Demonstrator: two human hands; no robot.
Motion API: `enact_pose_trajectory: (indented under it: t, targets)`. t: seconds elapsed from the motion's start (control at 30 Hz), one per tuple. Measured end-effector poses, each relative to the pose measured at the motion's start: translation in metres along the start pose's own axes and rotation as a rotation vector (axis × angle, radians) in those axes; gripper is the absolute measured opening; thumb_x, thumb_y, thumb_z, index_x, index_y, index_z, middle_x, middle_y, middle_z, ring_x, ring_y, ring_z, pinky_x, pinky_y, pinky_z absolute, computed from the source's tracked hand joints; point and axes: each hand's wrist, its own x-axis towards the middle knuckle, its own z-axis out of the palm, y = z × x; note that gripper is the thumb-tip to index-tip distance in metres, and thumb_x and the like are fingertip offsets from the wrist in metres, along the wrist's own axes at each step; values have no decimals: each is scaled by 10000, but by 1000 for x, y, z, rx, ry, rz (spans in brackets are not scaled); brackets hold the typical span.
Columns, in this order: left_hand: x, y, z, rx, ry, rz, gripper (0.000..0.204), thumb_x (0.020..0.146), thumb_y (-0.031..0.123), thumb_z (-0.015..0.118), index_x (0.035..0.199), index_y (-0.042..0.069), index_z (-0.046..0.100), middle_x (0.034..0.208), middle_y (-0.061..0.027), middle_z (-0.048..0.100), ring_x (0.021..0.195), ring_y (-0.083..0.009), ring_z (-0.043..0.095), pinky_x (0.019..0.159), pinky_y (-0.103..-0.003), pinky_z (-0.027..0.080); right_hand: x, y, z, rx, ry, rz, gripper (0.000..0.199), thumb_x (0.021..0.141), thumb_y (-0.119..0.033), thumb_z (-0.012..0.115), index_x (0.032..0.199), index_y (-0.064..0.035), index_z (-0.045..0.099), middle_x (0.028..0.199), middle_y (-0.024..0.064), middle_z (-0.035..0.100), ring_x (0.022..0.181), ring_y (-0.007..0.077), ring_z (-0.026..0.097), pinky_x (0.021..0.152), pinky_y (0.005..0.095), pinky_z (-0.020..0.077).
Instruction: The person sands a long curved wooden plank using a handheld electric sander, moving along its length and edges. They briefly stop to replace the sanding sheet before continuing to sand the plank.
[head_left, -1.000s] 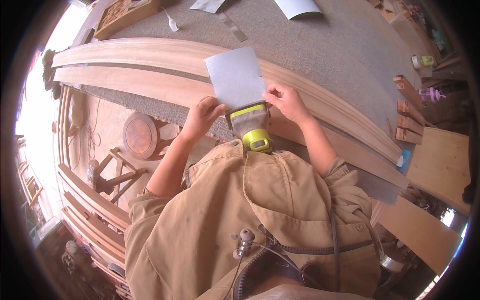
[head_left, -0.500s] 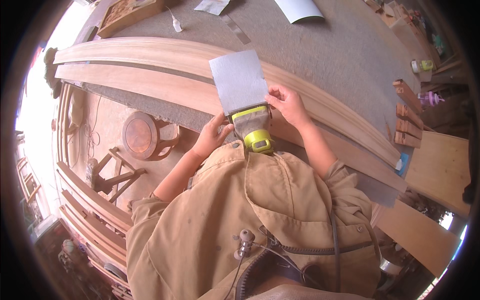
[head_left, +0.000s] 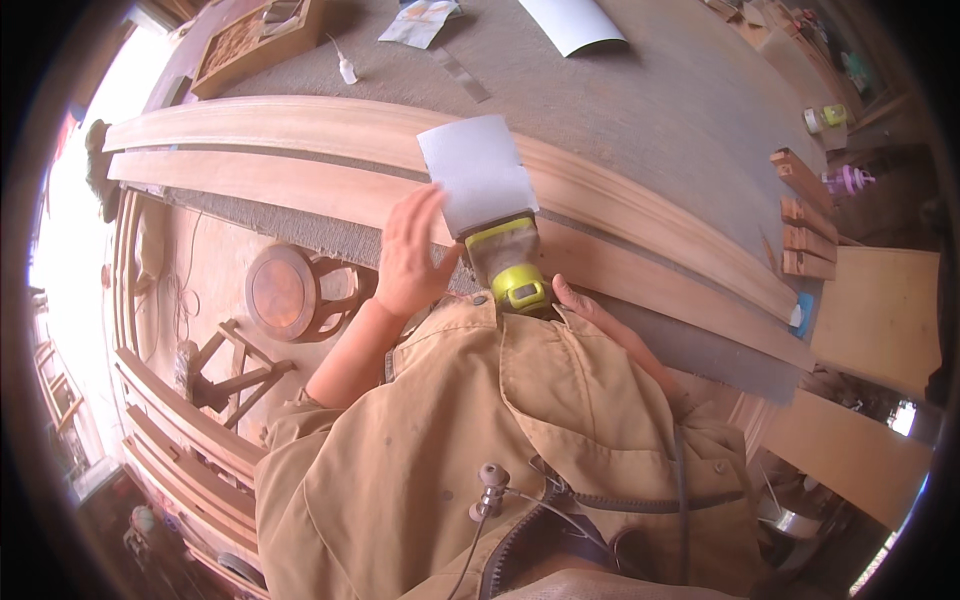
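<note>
A yellow-green and grey power sander (head_left: 508, 258) rests close against the front of my tan jacket. A whitish square sheet, likely sandpaper (head_left: 478, 170), sticks out from its far end, lying over the wooden boards. My left hand (head_left: 412, 250) is raised at the sheet's left edge, fingers stretched out and slightly blurred; it grips nothing. Down by the sander's near right side is my right hand (head_left: 592, 308), partly behind the jacket. Only a finger or thumb of it shows clearly, so its hold is hidden.
Long wooden boards (head_left: 290, 178) and moulded strips (head_left: 640, 215) cross the grey-covered bench (head_left: 690, 120). A wooden tray (head_left: 255, 50), a small bottle (head_left: 347, 70) and a curled sheet (head_left: 575, 25) lie beyond. Stools (head_left: 285, 292) and stacked rails (head_left: 190, 425) stand left; wood blocks (head_left: 808, 240) right.
My right hand has left the sheet's right corner and dropped to the sander's near right side. My left hand has risen from the sander's left side to the sheet's left edge, fingers straightening.
</note>
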Motion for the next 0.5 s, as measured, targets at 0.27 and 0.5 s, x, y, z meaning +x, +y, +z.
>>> enact_pose_trajectory:
  t: [0.27, 0.5]
  targets:
    - [34, -19, 22, -4, -604, 47, 825, 602, 29, 673, 1361, 24, 350, 1262, -191, 510, 1194, -355, 464, 1067, -430, 310, 14, -18, 38, 269, -66, -264, 607, 798, -519, 679, 1183, -73, 531, 1079, 6, 579, 971, 117, 532, 880, 280, 429]
    - [76, 20, -25, -768, -585, -132, 841, 679, 70, 791, 1396, 16, 353, 1211, -138, 579, 1114, -205, 550, 935, -341, 449, -31, -53, 20, 356, 107, -394, 806, 765, -773, 436, 1107, -45, 494, 696, 76, 573, 594, 166, 580, 530, 294, 482]
